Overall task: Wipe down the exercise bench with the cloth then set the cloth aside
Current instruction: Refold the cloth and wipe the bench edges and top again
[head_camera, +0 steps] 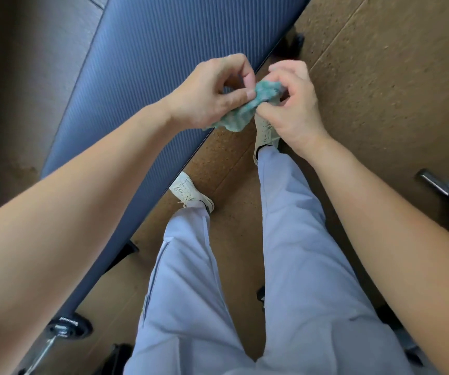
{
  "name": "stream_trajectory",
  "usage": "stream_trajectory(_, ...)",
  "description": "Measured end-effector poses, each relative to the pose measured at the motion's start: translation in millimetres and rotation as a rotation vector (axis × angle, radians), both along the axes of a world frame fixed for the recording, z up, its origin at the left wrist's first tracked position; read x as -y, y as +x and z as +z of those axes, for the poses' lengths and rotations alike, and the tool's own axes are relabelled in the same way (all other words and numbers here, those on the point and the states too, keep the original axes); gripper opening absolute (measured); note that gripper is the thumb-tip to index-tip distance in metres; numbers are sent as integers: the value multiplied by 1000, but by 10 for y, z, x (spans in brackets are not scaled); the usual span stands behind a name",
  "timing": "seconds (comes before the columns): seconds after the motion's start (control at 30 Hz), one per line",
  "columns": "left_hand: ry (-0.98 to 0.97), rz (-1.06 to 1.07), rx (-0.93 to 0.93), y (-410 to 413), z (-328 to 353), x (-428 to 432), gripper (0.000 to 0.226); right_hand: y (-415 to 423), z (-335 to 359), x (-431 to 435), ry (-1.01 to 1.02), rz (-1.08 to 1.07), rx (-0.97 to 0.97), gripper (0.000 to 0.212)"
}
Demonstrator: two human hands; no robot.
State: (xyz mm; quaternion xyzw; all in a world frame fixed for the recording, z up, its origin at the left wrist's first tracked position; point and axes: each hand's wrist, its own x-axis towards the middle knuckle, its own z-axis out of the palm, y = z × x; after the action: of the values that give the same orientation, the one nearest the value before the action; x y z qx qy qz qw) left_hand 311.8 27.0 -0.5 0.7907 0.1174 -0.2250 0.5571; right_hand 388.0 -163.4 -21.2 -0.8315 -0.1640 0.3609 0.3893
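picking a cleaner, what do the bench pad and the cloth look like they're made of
Bench pad: likely vinyl or faux leather, dark blue, fine ribbed texture with slight sheen. Cloth: seemingly soft microfiber or terry, green, fuzzy mottled nap, bunching limply between both hands.

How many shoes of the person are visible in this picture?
2. One shoe stands on the floor beside the bench edge; the other shoe is farther forward, partly hidden below the right hand.

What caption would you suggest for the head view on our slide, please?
Standing beside the blue bench, both hands, left and right, bunch a green cloth.
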Motion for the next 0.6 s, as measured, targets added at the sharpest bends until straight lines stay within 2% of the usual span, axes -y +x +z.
stream_trajectory(0.03,12,14,6,-21,29,-14,27,20,12,22,-36,29,50,33)
stream_trajectory(0.17,127,-23,-50,-65,149,-132,52,82,51,168,-76,58,120,41)
stream_trajectory(0.23,234,-153,-94,-90,191,-143,46,97,172,247,-85,109,43,40)
stream_trajectory(0.3,301,-269,-134,-134,211,-69,36,137,259,331,-96,147,-160,39)
stream_trajectory(0.4,277,-385,-195,-277,230,90,27,200,388,421,-145,298,-298,28)
stream_trajectory(0.47,227,-386,-232,-384,224,126,24,227,405,406,-172,342,-293,23)
stream_trajectory(0.53,215,-316,-257,-481,188,104,20,232,342,324,-203,321,-204,23)
stream_trajectory(0.6,340,-211,-252,-544,149,63,19,159,218,156,-309,278,-39,26)
